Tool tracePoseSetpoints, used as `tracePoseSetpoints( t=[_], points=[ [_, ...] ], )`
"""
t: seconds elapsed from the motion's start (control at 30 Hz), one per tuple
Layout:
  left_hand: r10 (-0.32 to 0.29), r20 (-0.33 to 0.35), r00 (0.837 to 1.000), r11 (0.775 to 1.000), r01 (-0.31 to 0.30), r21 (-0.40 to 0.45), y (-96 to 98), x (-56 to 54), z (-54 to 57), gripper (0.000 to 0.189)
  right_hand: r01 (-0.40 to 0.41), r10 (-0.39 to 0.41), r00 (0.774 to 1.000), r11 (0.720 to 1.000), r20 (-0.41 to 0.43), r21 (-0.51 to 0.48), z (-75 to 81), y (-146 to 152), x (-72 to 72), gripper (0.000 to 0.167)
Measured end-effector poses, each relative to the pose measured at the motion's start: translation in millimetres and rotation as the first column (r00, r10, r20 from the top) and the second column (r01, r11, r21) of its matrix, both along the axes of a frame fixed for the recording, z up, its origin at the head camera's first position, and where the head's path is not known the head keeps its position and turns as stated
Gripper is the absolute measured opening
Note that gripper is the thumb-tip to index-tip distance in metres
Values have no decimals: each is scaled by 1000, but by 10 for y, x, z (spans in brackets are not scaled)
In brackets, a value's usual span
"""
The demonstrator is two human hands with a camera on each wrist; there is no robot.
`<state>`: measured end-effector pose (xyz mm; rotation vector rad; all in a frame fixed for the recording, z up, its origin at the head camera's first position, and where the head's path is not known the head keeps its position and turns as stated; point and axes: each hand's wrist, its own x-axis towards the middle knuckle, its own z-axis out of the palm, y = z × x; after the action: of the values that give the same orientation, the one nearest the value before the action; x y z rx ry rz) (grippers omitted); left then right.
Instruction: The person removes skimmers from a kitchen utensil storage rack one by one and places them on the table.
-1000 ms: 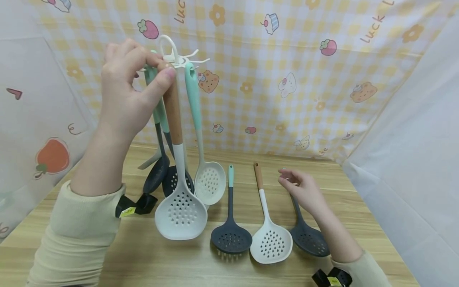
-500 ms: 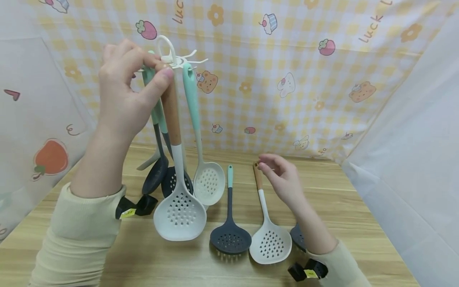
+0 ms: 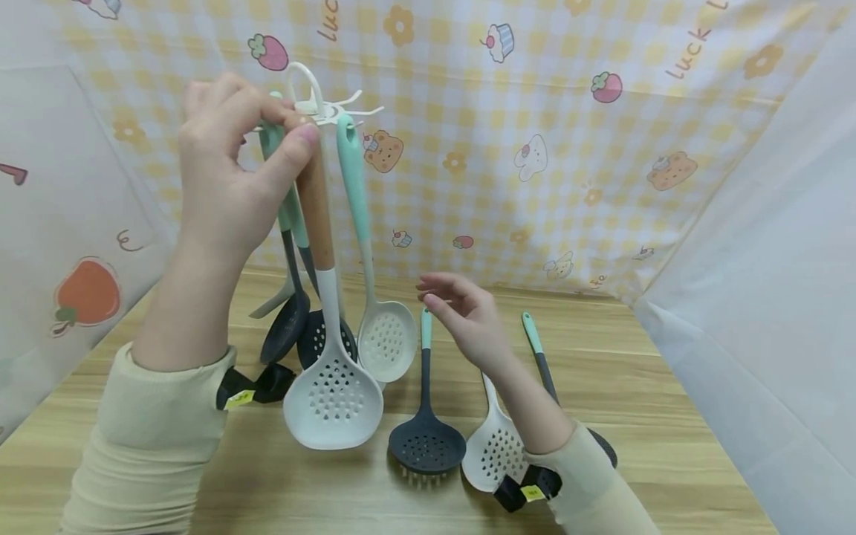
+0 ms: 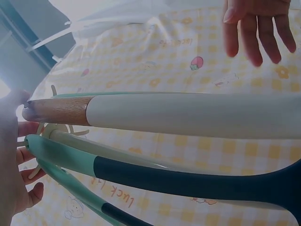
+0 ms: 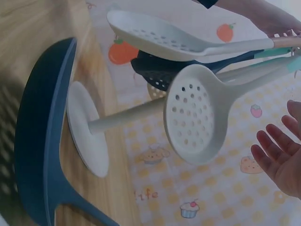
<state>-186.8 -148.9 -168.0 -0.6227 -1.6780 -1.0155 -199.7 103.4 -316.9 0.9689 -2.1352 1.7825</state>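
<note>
My left hand (image 3: 227,156) pinches the top of the wooden handle of a white skimmer (image 3: 334,405), up against the hooks of a white utensil rack (image 3: 331,113). On the rack hang a white skimmer with a mint handle (image 3: 388,342), a dark ladle (image 3: 285,327) and a dark skimmer (image 3: 310,342). My right hand (image 3: 471,319) is in the air with loosely extended fingers and holds nothing; in the head view it overlaps the tip of the mint handle of a dark skimmer (image 3: 428,444) on the table. Whether hook and wooden handle are joined is hidden by my fingers.
Right of that dark skimmer lies a white skimmer (image 3: 493,449), partly behind my right arm. Farther right is another dark utensil with a mint handle (image 3: 533,332). The rack's round white base (image 5: 84,132) stands on the wooden table (image 3: 669,446). A checked cloth (image 3: 468,89) hangs behind.
My right hand has moved left across the table, from the far-right dark utensil past the white skimmer, carrying nothing. My left hand keeps its pinch on the wooden handle at the rack.
</note>
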Motion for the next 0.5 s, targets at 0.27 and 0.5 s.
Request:
tracePoseSetpoints(
  t=[0.27,0.5],
  points=[
    [0,5,1000,1000,0,20,-5,3,-17,32,-152,152,986,988,-64,-1,35,-284,-6,44],
    [-13,-6,1000,1000,13,21,7,1,-11,32,-192,188,979,980,-81,-43,107,-467,-21,46]
  ],
)
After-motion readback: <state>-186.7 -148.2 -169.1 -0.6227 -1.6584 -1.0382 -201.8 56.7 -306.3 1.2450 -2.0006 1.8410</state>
